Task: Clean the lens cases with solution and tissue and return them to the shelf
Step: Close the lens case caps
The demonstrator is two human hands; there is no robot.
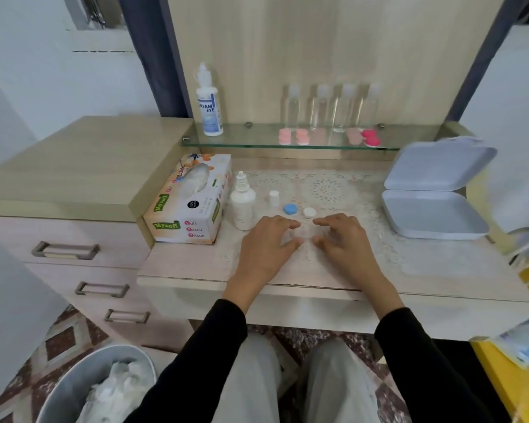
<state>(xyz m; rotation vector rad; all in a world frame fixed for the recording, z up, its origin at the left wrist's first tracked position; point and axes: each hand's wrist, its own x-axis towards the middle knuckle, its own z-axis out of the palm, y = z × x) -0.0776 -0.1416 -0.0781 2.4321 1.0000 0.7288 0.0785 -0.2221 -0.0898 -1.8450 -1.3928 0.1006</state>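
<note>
Desktop of pale wood grain, under a lace mat, leaves open room between my right hand and the hinged grey box at the right edge. Cardboard tissue box crowds the left. Glass shelf behind carries one solution bottle, four clear bottles, five pink lobed cases. My left hand and right one curl fingers toward a clear case between them; whether they grip it I cannot tell. Blue cap and white cap sit just beyond.
</note>
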